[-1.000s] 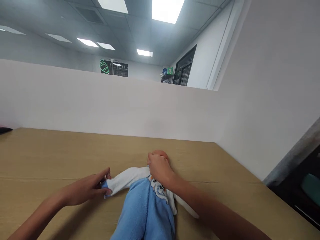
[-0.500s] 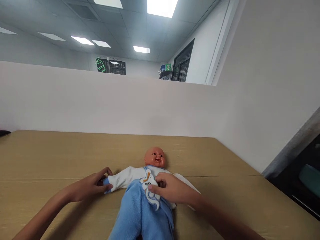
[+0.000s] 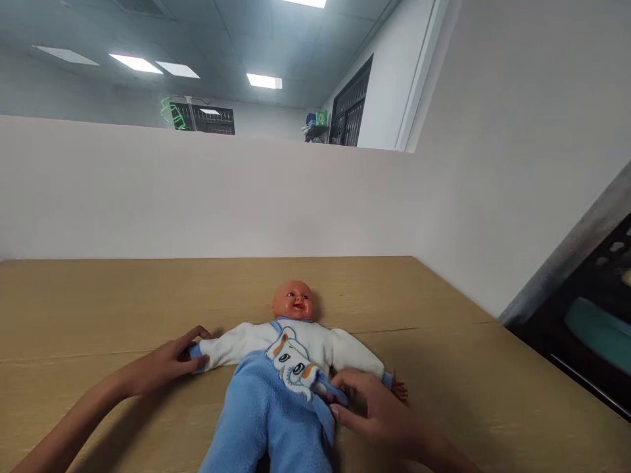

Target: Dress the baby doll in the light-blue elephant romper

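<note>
A baby doll (image 3: pixel 293 300) lies face up on the tan table, its head toward the wall. It wears a white fleece top (image 3: pixel 313 338) with blue cuffs and blue fleece pants (image 3: pixel 261 401), whose upper edge carries an elephant patch (image 3: pixel 292 364). My left hand (image 3: pixel 170 361) is closed round the blue cuff at the end of the doll's sleeve on the left; the doll's hand there is hidden. At the doll's waist on the right, my right hand (image 3: pixel 367 404) pinches the pants' edge, which stands folded up. The doll's other hand (image 3: pixel 399 387) lies bare beyond my right hand.
The tan table (image 3: pixel 123 295) meets a low white partition (image 3: pixel 197 197) at the back and a white wall (image 3: pixel 493 164) on the right. A dark opening (image 3: pixel 547 335) with a teal item (image 3: pixel 599 335) shows at the far right.
My right hand has gone from the elephant patch to the right side of the waist, lifting the pants' edge. My left hand stays at the cuff. The camera view has shifted slightly.
</note>
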`<state>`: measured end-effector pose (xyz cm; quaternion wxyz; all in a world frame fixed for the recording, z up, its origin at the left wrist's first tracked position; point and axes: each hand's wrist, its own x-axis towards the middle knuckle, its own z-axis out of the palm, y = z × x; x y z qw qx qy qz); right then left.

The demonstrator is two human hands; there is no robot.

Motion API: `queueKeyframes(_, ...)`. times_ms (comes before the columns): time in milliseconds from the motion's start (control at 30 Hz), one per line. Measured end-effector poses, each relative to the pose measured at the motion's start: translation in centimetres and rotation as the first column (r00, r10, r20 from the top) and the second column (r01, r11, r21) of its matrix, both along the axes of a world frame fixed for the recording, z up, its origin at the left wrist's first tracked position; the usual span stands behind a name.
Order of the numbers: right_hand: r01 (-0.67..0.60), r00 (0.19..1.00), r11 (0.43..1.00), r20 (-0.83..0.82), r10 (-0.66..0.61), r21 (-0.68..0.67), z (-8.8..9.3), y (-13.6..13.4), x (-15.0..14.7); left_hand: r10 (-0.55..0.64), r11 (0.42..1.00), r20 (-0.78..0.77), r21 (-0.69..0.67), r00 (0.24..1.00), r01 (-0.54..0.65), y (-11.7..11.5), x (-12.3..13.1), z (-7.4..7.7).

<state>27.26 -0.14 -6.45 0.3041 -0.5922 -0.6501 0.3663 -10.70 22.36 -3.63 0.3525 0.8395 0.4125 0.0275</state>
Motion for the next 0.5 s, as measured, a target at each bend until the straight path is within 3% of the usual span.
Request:
queueKeyframes(167,-0.027,0.993,0.997,-0.116,0.035,0.078,-1.8,-0.9,0.3,0.023,0.998,0.006,0.059,1.0,-0.023,-0.2,0.1,0.4)
queueKeyframes(367,0.052,0.973,0.997,-0.23,-0.036,0.063,-2.9,-2.3,-1.3,0.029,0.936,0.071,0.348,0.997,-0.052,-2.6,1.6,1.0)
queueKeyframes(500,0.245,0.844,0.966,-0.471,-0.255,-0.084,-5.9,-2.4,-2.6,0.022,0.96,0.136,0.273,0.991,-0.058,-6.6,4.2,0.8)
